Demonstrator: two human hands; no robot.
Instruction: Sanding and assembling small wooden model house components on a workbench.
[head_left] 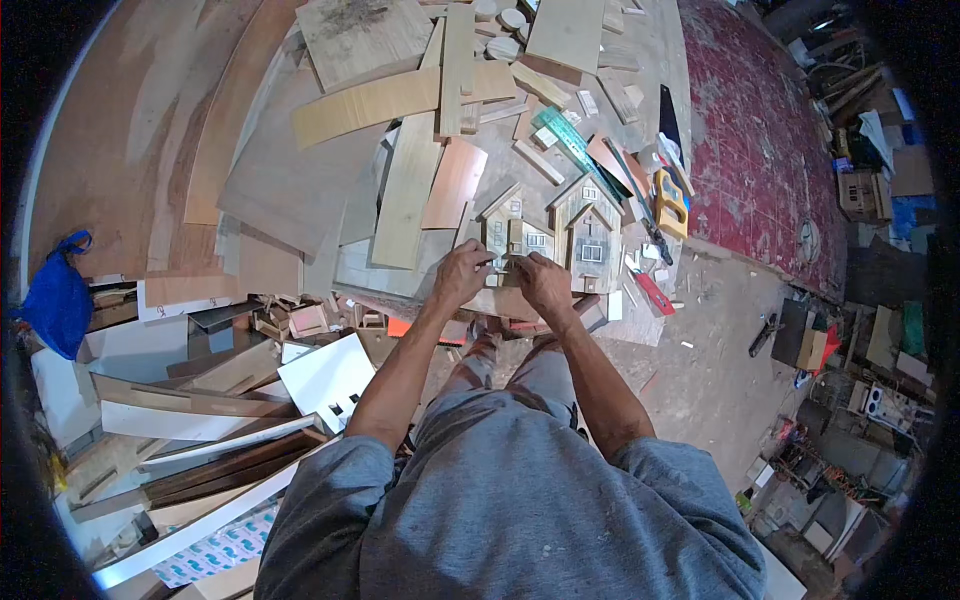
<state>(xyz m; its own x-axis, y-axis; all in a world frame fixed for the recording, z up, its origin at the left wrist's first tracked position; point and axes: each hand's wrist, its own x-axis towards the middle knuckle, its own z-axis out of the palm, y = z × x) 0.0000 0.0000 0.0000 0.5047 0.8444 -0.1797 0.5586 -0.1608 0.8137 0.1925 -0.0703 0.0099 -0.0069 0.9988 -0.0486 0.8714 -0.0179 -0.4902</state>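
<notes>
house (540,240) of pale wood, small, with gables and little windows, sits near the front edge of the bench (655,60), straight ahead of the person in the grey shirt (540,500). from here i can't tell whether it lies flat or stands.

both hands are at its near side. the left hand (464,273) is by the lower left corner, fingers bent and tips drawn narrow. the right hand (546,286) is just beside it, in front of the middle, knuckles up, its grip narrow too. the fingertips almost meet; whether either hand pinches a small piece, i can't tell.

to the right of the house lie a saw (664,187) with a yellow handle and, nearer the front, a red tool (654,294). beyond the house there's a green ruler (570,140), slanting among offcuts. farther back i see wooden discs (502,48), and on the left a long plank (408,200) with a curved strip (370,108) near its far end.

down by the left arm leans a white panel (332,378) with dark cutouts, amid stacked boards; a blue bag (58,300) hangs at far left.
</notes>
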